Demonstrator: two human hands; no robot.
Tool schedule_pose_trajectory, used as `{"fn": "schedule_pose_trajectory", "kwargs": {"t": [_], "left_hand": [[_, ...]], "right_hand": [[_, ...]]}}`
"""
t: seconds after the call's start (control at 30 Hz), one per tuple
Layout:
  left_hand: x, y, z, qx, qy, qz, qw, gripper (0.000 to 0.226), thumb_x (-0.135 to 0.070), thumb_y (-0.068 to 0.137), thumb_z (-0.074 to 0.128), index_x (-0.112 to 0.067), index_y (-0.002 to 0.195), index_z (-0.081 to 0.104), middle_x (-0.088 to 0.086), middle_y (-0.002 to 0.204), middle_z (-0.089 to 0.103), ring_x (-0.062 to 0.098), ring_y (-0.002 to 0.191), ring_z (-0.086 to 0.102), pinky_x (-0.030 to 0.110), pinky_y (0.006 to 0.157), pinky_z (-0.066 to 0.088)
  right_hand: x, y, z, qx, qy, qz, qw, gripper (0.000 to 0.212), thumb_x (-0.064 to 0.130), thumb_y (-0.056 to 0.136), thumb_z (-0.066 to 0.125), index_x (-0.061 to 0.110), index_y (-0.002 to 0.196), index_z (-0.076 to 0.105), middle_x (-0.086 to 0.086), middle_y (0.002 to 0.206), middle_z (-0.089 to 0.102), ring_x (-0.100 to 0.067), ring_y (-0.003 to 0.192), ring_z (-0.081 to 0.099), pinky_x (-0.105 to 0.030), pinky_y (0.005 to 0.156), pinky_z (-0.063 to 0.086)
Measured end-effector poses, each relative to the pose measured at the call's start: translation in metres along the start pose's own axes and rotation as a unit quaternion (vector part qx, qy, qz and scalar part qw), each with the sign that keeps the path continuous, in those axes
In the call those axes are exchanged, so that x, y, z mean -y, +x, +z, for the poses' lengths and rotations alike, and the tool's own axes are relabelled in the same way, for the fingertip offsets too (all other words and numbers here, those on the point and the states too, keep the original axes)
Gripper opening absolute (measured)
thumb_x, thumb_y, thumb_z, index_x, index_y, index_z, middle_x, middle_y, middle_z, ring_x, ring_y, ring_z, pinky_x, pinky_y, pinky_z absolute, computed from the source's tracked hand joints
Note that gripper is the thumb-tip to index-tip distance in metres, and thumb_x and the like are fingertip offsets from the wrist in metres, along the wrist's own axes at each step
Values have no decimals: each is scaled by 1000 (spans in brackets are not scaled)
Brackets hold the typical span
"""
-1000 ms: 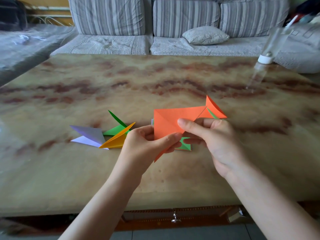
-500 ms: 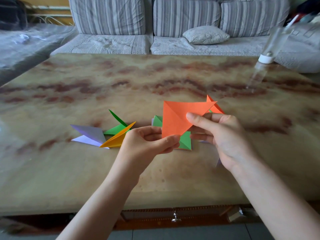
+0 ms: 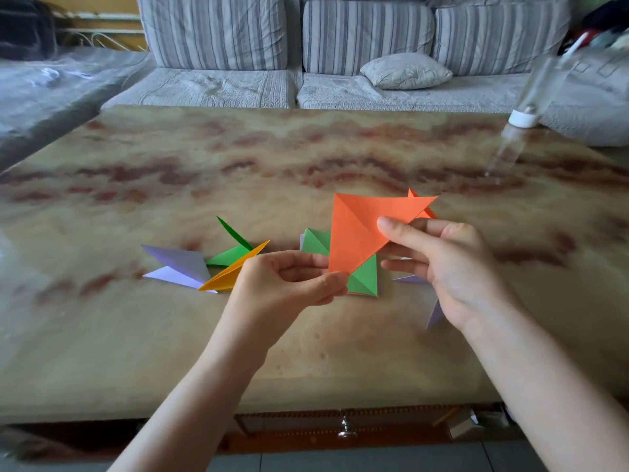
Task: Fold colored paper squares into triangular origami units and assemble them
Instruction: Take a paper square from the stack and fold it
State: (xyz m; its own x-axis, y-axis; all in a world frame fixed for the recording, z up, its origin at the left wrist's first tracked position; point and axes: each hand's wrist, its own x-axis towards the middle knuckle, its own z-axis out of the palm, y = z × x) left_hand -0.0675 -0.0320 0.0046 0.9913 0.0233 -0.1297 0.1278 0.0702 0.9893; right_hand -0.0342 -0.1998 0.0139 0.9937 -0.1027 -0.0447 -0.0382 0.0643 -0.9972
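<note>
From my head camera, I hold the orange paper (image 3: 360, 229) up above the table (image 3: 170, 335), folded with a diagonal crease, its lower tip pinched between the thumb and fingers of my left hand (image 3: 289, 284) and its right side pinched by my right hand (image 3: 452, 267), the thumb lying flat on the sheet's face and the fingers behind it. Below the sheet lies a green paper square (image 3: 360, 281) on the tabletop, partly covered by the orange one and by my left thumb. To the left sits a cluster of folded units — a lilac unit (image 3: 177, 265), a yellow unit (image 3: 231, 272) and a green unit (image 3: 231, 252) — touching one another, just beside my left hand. The near edge of the table runs across below my forearms, and the stretch of marble between it and my hands is open; the far half of the table is open too, out to the far edge in front of the striped sofa (image 3: 367, 39). At the far right edge stands a clear bottle (image 3: 531, 97), well apart from the papers and blurred. A lilac paper (image 3: 434, 315) pokes out from under my right hand — most of it hidden — and an orange tip behind the held sheet is too covered to make out.
</note>
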Motion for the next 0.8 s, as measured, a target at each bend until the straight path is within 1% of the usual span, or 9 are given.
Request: {"fn": "schedule_pose_trajectory", "kwargs": {"t": [0.1, 0.17, 0.23, 0.33, 0.4, 0.53, 0.6, 0.7, 0.8], "left_hand": [[1, 0, -2, -9, 7, 4, 1000, 14, 4, 72, 74, -3, 83, 68, 5, 65, 73, 9, 56, 68, 14, 56, 53], [0, -1, -2, -9, 11, 6, 1000, 14, 4, 72, 74, -4, 82, 68, 5, 64, 73, 8, 55, 68, 13, 55, 52], [1, -1, -2, -6, 15, 8, 1000, 14, 3, 72, 75, -4, 82, 68, 6, 65, 73, 9, 56, 68, 14, 56, 53], [4, 0, -5, -8, 39, 17, 999, 14, 1, 72, 76, -6, 82, 69, 7, 67, 74, 10, 60, 69, 17, 62, 56], [6, 0, -10, -16, 66, 26, 997, 15, 0, 71, 76, -8, 82, 70, 7, 68, 74, 10, 62, 69, 17, 64, 57], [5, 1, -15, -30, 35, 27, 999, 19, 0, 71, 76, -8, 87, 71, 8, 71, 74, 13, 66, 70, 19, 66, 57], [6, 2, -14, -32, 46, 37, 998, 20, 0, 71, 76, -8, 89, 70, 6, 72, 75, 14, 67, 70, 22, 70, 58], [6, 2, -9, -9, 12, 33, 999, 23, -2, 73, 74, -7, 95, 68, 7, 76, 75, 15, 74, 71, 24, 72, 59], [6, 2, -6, 29, -39, 12, 999, 37, -17, 65, 76, -9, 100, 67, 6, 91, 75, 16, 87, 71, 24, 71, 58]], "right_hand": [[0, 3, -3, 3, 22, -8, 1000, 31, 26, 55, 76, 6, 78, 70, -1, 72, 73, -17, 63, 69, -34, 69, 56], [0, 4, -3, 7, 32, -10, 999, 28, 24, 56, 76, 6, 78, 70, -1, 72, 73, -17, 63, 69, -28, 62, 57], [0, 4, -4, 11, 38, -12, 999, 25, 22, 57, 75, 7, 77, 70, -1, 71, 73, -17, 62, 69, -27, 59, 57], [1, 6, -7, 12, 51, -11, 999, 14, 15, 66, 74, 7, 76, 68, 0, 68, 72, -16, 57, 68, -25, 55, 56], [5, 8, -12, 4, 74, -13, 997, 13, 14, 67, 72, 7, 77, 66, -2, 68, 72, -17, 57, 68, -25, 55, 57], [11, 11, -23, 4, 96, -17, 995, 20, 18, 64, 70, 9, 81, 66, -3, 70, 73, -20, 61, 70, -26, 55, 57], [7, 9, -20, 22, 104, -8, 994, 19, 18, 64, 70, 9, 80, 66, -4, 71, 72, -20, 60, 69, -26, 54, 57], [2, 7, -12, 35, 128, 8, 991, 13, 16, 69, 68, 9, 80, 66, -3, 69, 71, -17, 59, 69, -26, 53, 55], [1, 6, -6, 37, 159, 18, 986, 10, 15, 72, 66, 10, 82, 65, -1, 70, 72, -16, 61, 70, -25, 52, 54]]}}
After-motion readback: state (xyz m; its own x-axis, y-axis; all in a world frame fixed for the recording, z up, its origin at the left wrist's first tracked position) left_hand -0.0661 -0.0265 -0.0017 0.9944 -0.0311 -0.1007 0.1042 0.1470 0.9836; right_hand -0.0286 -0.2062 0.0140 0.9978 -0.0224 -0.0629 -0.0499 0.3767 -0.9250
